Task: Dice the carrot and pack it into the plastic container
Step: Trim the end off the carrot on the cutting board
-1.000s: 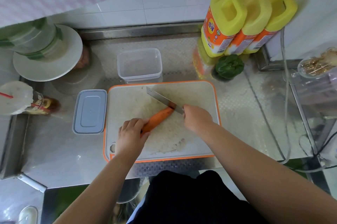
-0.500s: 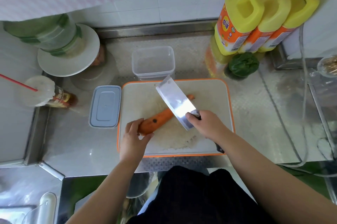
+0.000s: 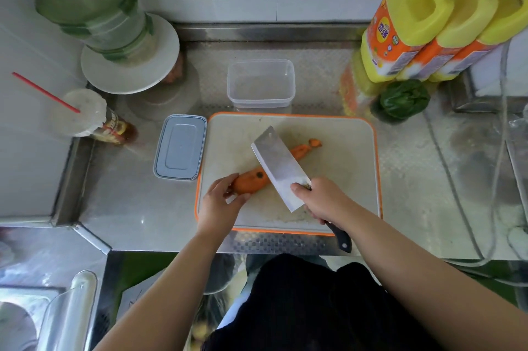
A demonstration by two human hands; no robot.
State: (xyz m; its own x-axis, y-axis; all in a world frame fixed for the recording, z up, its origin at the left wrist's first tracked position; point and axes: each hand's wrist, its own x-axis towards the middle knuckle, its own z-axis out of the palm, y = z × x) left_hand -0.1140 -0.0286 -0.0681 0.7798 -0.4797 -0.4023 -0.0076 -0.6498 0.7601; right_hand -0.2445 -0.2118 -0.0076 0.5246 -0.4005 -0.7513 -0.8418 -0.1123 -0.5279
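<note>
Steel counter carries my cutting board (image 3: pixel 348 133); behind it the plastic container (image 3: pixel 261 84) sits empty. My left hand (image 3: pixel 221 202) pinches the carrot (image 3: pixel 251 180) on the board, my right hand (image 3: pixel 324 199) grips the cleaver (image 3: pixel 278 169), whose blade now lies flatter across the carrot than a second ago.

Two bare forearms, no sleeves in sight — dark, near-black garment (image 3: pixel 314 307) over the torso below.

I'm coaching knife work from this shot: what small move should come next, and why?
Probably bring the cleaver down for a crosswise cut. The right hand holds it tilted over the carrot, which looks barely cut, while the left hand steadies the thick end on the cutting board.
</note>
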